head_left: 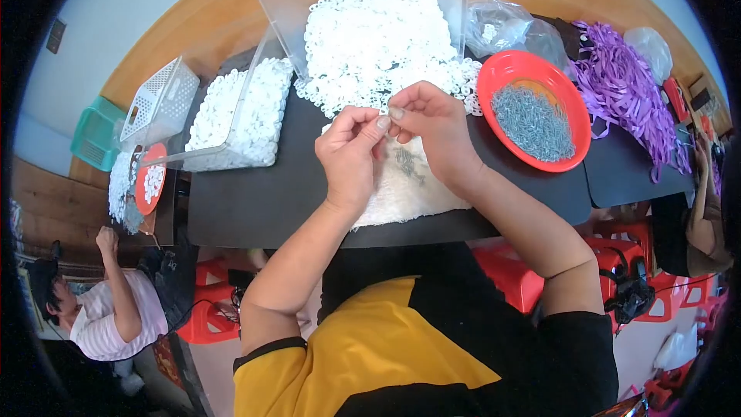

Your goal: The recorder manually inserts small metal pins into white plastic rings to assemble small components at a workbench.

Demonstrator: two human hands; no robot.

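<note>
My left hand [350,156] and my right hand [438,130] meet above a white cloth [386,205]. Thumb and forefinger of each are pinched together, closed on a small white plastic piece [384,111] that mostly hides behind the fingertips. A small scatter of thin grey metal pins [409,164] lies on the cloth below. Just beyond my hands spreads a heap of white looped plastic pieces [378,42], spilling from a clear bin [276,0] tipped toward me. To the right, a red bowl [577,139] holds many more grey metal pins [532,123].
At left stand another clear bin [235,143] of white pieces, a white basket [160,100] and a green basket [96,135]. Purple ribbons [625,85] and plastic bags [505,27] lie at right. One person [116,301] sits at left; another's arm [701,193] shows at right.
</note>
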